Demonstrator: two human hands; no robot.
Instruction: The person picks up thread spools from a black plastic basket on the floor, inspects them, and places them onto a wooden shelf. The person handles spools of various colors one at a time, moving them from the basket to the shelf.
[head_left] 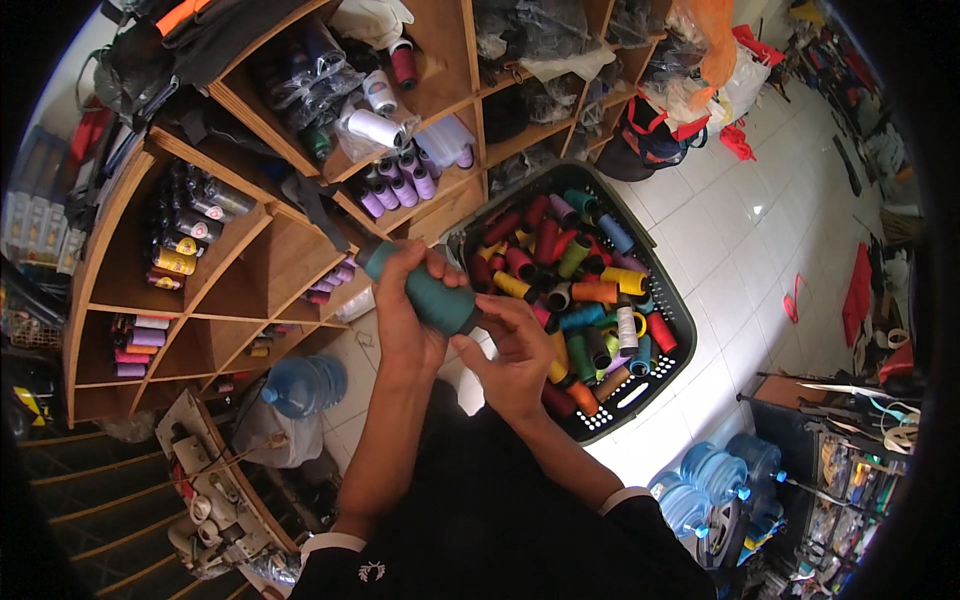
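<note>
A dark teal thread spool [436, 303] lies tilted across my hands in front of the shelves. My left hand [408, 325] wraps its fingers round the middle of the spool. At the spool's lower right end, the fingers of my right hand [513, 357] pinch its dark base. Just right of my hands stands a black plastic basket [664, 268] with holes in its wall. It is heaped with thread spools in many colours, among them a white spool [627, 331] and an orange spool [595, 292].
A wooden shelf unit [245, 345] holds lilac spools [405, 184], dark spools and plastic-wrapped goods. Blue water bottles stand at left [306, 386] and lower right [716, 472]. A sewing machine [213, 510] is at lower left. Red cloth [856, 293] lies on the white tiled floor [722, 243].
</note>
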